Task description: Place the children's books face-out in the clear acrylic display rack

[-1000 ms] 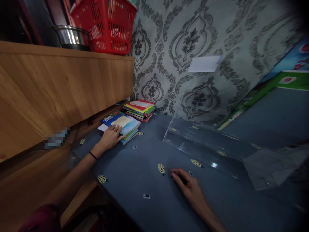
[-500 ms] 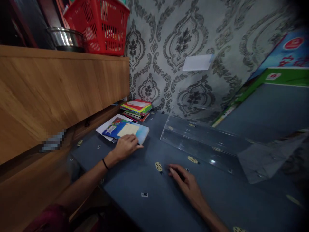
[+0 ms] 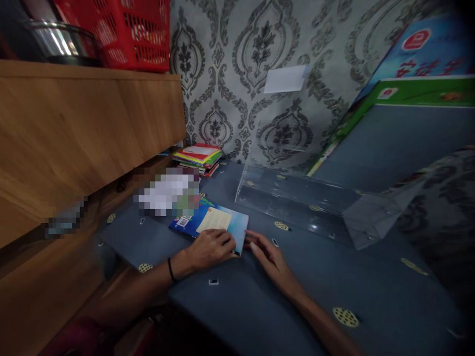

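A blue book with a cream panel and a barcode lies just over the tabletop, its right end toward me. My left hand, a dark band on its wrist, grips the book's near edge with the fingers curled on the cover. At the book's right edge is my right hand, fingers stretched out and slightly apart; whether the fingertips touch the edge I cannot tell. Behind the book, to the left, a blurred-out patch hides the papers beneath it.
A stack of colourful books stands at the back corner of the dark table. A clear acrylic stand is behind my right hand, and large books lean at the right. A wooden cabinet overhangs the left side.
My left hand has drawn the book off the pile, rightward and nearer to me. My right hand has come up beside its right edge. The view has shifted slightly.
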Tool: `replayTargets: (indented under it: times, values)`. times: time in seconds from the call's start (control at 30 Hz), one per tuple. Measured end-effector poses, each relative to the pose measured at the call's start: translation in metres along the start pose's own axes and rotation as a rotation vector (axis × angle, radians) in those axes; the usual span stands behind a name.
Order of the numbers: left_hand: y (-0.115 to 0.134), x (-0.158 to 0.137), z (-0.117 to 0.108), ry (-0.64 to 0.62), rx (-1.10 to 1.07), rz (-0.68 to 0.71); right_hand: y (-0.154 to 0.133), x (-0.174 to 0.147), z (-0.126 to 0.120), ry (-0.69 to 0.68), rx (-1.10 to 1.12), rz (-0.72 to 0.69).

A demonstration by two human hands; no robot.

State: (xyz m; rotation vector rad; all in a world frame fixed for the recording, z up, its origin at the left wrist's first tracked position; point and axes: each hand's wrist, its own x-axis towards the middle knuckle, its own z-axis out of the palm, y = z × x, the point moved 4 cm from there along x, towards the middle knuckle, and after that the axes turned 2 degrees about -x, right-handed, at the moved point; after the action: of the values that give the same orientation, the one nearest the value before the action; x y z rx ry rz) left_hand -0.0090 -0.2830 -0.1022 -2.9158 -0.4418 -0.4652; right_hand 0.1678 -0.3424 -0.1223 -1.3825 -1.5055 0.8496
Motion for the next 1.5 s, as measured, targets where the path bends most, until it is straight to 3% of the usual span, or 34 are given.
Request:
replayTargets:
  times: [0.23,0.33,0.47,0.63,0.73,0.83,1.0,1.13,1.23,1.37,1.43,1.5]
  values:
    - [-0.023,-0.034,0.002,-0.156,-0.016,-0.184,-0.004,0.0,0.0,0.001,0.105,0.006]
    - [-0.025,-0.037,-0.001,-0.119,-0.062,-0.193,-0.003,0.0,-0.002,0.028,0.116,0.015]
    - [-0.01,-0.034,-0.008,-0.059,-0.119,-0.126,0.009,0.002,-0.006,0.114,0.144,0.061]
    - [0.007,-0.034,-0.029,0.067,-0.255,-0.063,0.014,0.003,-0.013,0.173,0.407,0.152]
    - [0.007,-0.03,-0.052,0.164,-0.428,-0.155,0.002,0.002,-0.016,0.165,0.495,0.166]
    - [0.003,-0.019,-0.076,0.276,-0.653,-0.335,-0.012,-0.001,-0.013,0.116,0.578,0.11]
    - [-0.008,0.003,-0.102,0.583,-1.196,-0.623,-0.015,-0.002,-0.005,0.083,0.5,0.025]
    - [-0.024,0.017,-0.091,0.67,-1.621,-0.757,-0.01,-0.003,-0.012,0.1,0.454,0.037]
    - [-0.043,0.018,-0.062,0.6,-1.73,-0.889,-0.015,-0.013,-0.011,-0.072,0.503,0.109]
    - [-0.063,0.005,-0.013,0.294,-1.594,-1.05,-0.022,-0.029,0.004,-0.273,0.601,0.228]
    - [-0.07,-0.003,-0.003,0.245,-1.287,-1.0,-0.021,-0.033,0.012,-0.307,0.63,0.303]
    - [-0.069,-0.007,-0.007,0.256,-0.916,-0.856,-0.017,-0.034,0.018,-0.312,0.676,0.359]
